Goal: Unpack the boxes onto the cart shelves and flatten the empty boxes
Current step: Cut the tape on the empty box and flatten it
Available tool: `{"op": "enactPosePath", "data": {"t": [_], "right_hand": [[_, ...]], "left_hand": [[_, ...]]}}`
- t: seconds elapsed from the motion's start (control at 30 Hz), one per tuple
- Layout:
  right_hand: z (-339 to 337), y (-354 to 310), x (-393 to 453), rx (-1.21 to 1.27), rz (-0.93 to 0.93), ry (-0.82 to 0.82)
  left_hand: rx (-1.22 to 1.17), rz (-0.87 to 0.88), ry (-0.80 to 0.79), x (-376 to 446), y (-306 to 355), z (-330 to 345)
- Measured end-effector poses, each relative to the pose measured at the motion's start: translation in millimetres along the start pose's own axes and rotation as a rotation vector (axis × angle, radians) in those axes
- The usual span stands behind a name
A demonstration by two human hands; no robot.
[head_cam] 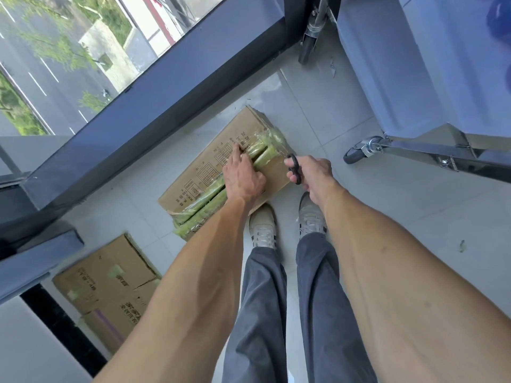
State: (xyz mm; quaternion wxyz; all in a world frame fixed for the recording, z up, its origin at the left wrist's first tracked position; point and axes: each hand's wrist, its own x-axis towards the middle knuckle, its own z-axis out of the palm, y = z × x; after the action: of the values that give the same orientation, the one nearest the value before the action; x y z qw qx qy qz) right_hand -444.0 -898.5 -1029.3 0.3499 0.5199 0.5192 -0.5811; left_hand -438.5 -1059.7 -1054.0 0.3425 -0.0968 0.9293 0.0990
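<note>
Pale tiled floor (387,217) meets a dark-framed window (83,51).

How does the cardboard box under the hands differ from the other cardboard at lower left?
The taped box lies at the person's feet with yellow-green tape along its top seam; the lower-left cardboard shows only small tape patches. The taped box has the left hand on it, while the right hand holds black scissors beside it; the lower-left cardboard is untouched. The taped box looks intact; the other has torn, lifted flaps. Both are brown with black print.

Box (221,167) before the feet, cart (431,78) right — second box (107,286) left.
</note>
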Motion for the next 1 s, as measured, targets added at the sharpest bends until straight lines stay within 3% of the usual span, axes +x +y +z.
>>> {"op": "enactPosePath", "data": {"t": [0.13, 0.4, 0.53, 0.63, 0.8, 1.0], "right_hand": [[-1, -2, -5, -0.050, -0.067, 0.016], [20, -9, -34, -0.736, -0.232, 0.372], [13, -18, -49, -0.849, -0.130, 0.451], [9, -22, -56, -0.972, -0.255, 0.539], [30, -20, -70, -1.022, -0.315, 0.477], [71, 28, -73, -0.954, -0.343, 0.391]], "left_hand": [[0.015, -0.026, -0.003, -5, 6, 2], [-0.002, -0.119, -0.023, -6, 9, -8], [-0.044, -0.116, -0.100, -6, 3, -14], [-0.099, -0.144, -0.085, -13, -4, -18], [-0.155, -0.231, -0.004, -31, -36, -27], [-0.111, -0.301, 0.078, -35, -121, -32]]}}
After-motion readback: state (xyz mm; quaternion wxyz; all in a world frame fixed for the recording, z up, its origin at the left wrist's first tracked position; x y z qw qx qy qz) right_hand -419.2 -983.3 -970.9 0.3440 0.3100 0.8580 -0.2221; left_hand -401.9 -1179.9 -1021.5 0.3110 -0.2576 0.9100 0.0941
